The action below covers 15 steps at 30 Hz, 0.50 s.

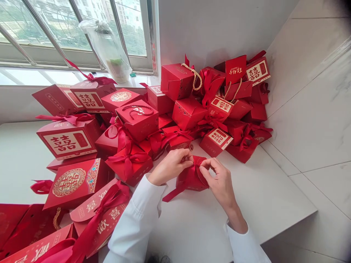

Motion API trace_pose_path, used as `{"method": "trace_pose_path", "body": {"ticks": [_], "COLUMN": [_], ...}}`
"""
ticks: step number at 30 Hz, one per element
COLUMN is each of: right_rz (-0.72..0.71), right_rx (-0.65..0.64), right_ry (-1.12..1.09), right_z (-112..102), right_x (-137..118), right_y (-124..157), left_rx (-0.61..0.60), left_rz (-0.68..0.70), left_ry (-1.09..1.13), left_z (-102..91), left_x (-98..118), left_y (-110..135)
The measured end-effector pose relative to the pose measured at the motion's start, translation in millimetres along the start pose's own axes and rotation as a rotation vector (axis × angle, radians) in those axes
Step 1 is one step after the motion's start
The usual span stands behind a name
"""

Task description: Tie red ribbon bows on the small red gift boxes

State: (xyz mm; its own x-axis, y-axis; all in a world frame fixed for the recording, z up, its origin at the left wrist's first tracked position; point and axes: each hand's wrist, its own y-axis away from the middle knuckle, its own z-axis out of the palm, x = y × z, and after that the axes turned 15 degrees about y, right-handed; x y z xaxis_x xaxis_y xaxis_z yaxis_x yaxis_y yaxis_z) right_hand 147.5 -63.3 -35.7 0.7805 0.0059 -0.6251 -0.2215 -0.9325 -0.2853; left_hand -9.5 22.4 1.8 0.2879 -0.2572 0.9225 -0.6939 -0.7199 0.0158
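A small red gift box (189, 179) stands on the white table in front of me, with a red ribbon (175, 193) at its top and one tail trailing down to the left. My left hand (174, 163) is closed at the box's upper left, fingertips pinched on the ribbon. From the right, my right hand (219, 182) pinches the ribbon near the top centre between thumb and forefinger. Both hands meet at the knot area, which their fingers partly cover. White sleeves reach to both wrists.
Many red gift boxes (137, 118) with ribbons and cord handles are heaped behind and to the left. A plastic-wrapped cup (115, 65) stands on the sill by the barred window. The white table's (274, 204) edge runs along the right, near a tiled wall.
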Motion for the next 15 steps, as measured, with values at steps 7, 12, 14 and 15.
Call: {"method": "trace_pose_path", "body": {"ticks": [7, 12, 14, 15], "right_rz": [-0.057, 0.041, 0.080, 0.079], "right_rx": [-0.068, -0.014, -0.010, -0.018], "right_ry": [-0.005, -0.052, -0.090, -0.099], "right_z": [-0.2, 2.1, 0.6, -0.5], "right_x": [-4.4, -2.8, -0.5, 0.3], "right_y": [-2.7, -3.9, -4.1, -4.3], "left_rx": [0.016, 0.089, 0.098, 0.099], "left_rz": [0.032, 0.017, -0.008, -0.027], "left_ry": [-0.120, -0.080, 0.022, 0.061], "left_z": [7.9, 9.1, 6.6, 5.3], "left_x": [0.5, -1.1, -1.7, -1.8], "left_y": [1.4, 0.4, -0.1, -0.2]}}
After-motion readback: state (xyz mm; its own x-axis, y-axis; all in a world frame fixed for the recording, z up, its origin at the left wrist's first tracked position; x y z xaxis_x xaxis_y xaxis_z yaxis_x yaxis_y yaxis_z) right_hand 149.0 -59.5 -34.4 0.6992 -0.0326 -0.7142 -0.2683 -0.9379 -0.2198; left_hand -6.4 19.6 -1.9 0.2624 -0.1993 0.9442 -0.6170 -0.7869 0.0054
